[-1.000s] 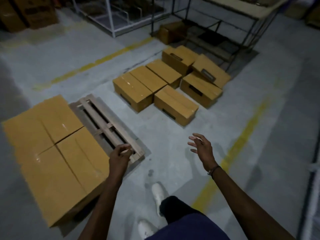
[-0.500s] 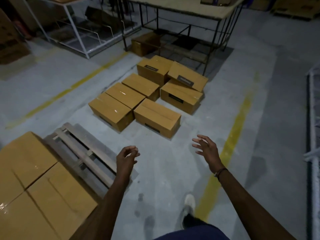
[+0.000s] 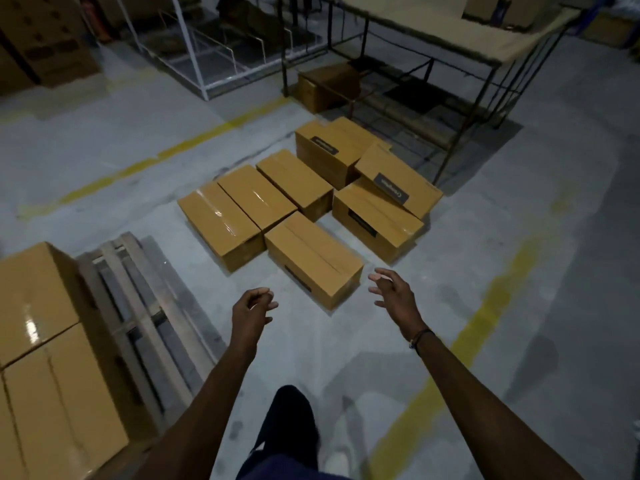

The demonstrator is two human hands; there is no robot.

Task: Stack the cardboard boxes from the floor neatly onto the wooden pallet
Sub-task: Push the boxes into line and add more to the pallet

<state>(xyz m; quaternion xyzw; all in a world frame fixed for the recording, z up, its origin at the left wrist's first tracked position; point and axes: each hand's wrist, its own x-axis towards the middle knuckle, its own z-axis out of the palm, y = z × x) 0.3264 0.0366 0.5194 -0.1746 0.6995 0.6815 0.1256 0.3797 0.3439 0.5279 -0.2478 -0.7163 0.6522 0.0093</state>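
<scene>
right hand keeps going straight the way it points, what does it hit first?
Most likely the nearest cardboard box on the floor: the right hand, open and empty, points at its near right end. Depth is unclear from one view.

Cluster of cardboard boxes (image 3: pixel 311 206) on the floor (image 3: pixel 519 258), taken as landmark. Wooden pallet (image 3: pixel 145 306) to its left, bearing stacked boxes (image 3: pixel 41 341) on the pallet's left part. Table (image 3: pixel 450 39) behind the cluster. Both hands (image 3: pixel 394 292) hover before its nearest box (image 3: pixel 311 258).

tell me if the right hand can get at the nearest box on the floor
Probably yes: the right hand hangs open just beside the nearest box, with nothing between them and nothing stacked on it.
</scene>
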